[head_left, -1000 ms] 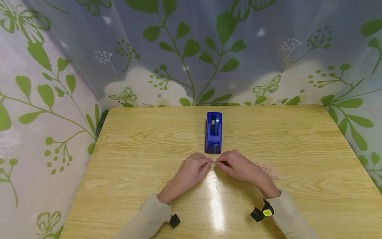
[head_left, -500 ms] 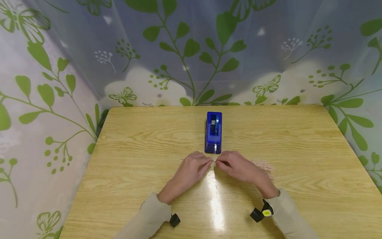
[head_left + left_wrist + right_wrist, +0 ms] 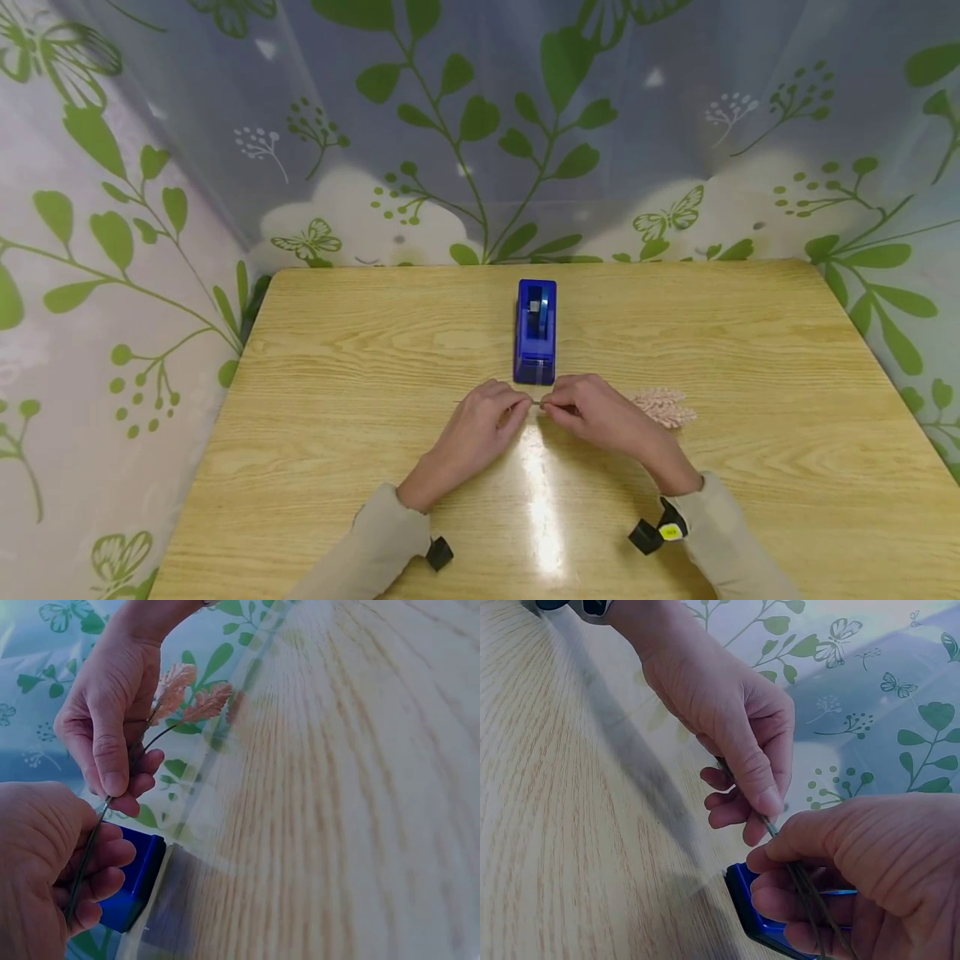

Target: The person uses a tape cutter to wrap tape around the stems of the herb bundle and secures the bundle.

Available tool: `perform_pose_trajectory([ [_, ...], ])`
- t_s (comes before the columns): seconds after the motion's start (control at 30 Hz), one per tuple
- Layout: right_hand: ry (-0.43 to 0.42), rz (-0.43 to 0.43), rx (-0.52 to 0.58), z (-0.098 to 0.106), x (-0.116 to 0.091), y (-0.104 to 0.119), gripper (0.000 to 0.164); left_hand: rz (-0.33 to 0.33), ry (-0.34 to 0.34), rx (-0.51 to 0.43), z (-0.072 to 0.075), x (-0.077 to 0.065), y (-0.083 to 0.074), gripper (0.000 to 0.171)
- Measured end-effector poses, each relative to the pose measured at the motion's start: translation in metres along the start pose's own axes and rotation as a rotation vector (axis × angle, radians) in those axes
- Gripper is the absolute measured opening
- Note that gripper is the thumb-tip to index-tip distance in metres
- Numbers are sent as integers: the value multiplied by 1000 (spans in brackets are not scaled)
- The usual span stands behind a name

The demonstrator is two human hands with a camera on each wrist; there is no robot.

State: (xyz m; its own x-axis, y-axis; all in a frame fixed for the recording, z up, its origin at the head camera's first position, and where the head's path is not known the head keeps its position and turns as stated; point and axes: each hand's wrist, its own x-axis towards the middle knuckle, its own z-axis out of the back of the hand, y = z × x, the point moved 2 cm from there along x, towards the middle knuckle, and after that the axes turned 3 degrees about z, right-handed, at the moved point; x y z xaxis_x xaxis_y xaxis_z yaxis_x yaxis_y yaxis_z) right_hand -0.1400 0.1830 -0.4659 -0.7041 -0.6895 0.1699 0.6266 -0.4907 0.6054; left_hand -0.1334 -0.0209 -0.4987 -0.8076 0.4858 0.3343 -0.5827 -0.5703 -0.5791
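Both hands meet at the middle of the table, just in front of a blue tape dispenser (image 3: 535, 333). My left hand (image 3: 487, 421) pinches thin dark stems (image 3: 84, 866), which run back across its curled fingers. Close beside it, my right hand (image 3: 600, 417) pinches the same stems between thumb and fingers. A short, shiny length of stem shows between the fingertips. Pink artificial flower sprigs (image 3: 663, 408) stick out past the right hand. In the right wrist view, two stems (image 3: 806, 889) spread apart under the right hand's fingers.
The wood-grain table (image 3: 337, 350) spreads around the hands and reflects a bright light in front of them. Behind it and at its sides hangs a curtain (image 3: 420, 167) printed with green leaves and butterflies. Each wrist wears a small black camera (image 3: 439, 553).
The pink sprigs have turned and shifted slightly away from me, and more of them shows beside the right wrist. Both hands keep nearly the same place and grip.
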Motion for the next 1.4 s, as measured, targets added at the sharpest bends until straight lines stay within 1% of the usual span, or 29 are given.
perform_pose_trajectory([
  [0.13, 0, 12, -1, 0, 0, 0, 20, 0, -4, 2, 0, 0, 0, 19],
  [0.27, 5, 6, -5, 0, 1, 1, 15, -19, -11, 4, 0, 0, 0, 15],
  [0.37, 28, -34, 20, 0, 1, 1, 14, -43, -27, 4, 1, 0, 1, 12],
  [0.5, 66, -107, 73, -2, 2, 0, 20, -68, -49, 17, 1, 1, 1, 10],
  [0.6, 67, -128, 72, -2, 1, 0, 23, -81, -58, 20, 1, 1, 1, 10],
  [0.8, 30, -97, 9, -1, 1, 1, 21, -110, -89, 8, 1, 1, 1, 9],
  [0.93, 21, -88, -13, 0, 1, 1, 19, -143, -120, 9, 1, 0, 1, 9],
  [1.03, 20, -83, -20, 1, 2, 0, 19, -156, -131, 8, 1, 0, 1, 9],
  [1.2, 7, -56, -54, 1, 2, 0, 19, -146, -132, 10, 1, 0, 0, 10],
  [1.4, -3, -54, -74, 2, 1, 1, 20, -122, -132, -8, 0, 0, -2, 11],
])
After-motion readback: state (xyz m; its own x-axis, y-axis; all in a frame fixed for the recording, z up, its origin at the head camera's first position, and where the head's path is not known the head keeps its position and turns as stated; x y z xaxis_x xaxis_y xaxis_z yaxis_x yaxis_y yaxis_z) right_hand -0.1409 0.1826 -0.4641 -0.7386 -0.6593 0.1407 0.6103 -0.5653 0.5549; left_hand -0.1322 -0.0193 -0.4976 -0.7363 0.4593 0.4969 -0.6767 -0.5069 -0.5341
